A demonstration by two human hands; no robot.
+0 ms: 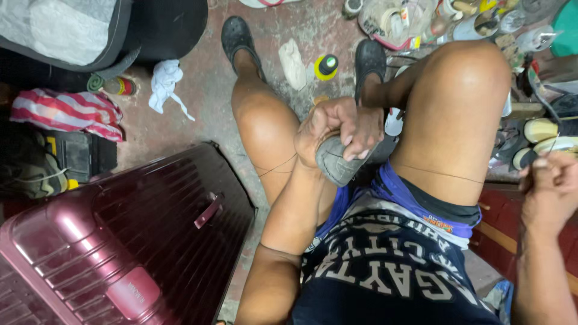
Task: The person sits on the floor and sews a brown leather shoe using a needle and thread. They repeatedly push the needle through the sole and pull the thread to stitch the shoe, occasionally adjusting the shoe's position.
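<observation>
Grey shoe [337,164] sits between the seated person's bare knees, clenched in the left hand [337,129], fingers wrapped over its top. A thin dark thread [445,174] runs from the shoe across the thigh to the right hand [551,183], which is raised out to the side and pinches the thread taut. Maroon hard-shell suitcase [120,241] lies flat beside the left leg; white rag [164,81] and striped cloth [66,111] lie on the stained floor [205,108] beyond.
</observation>
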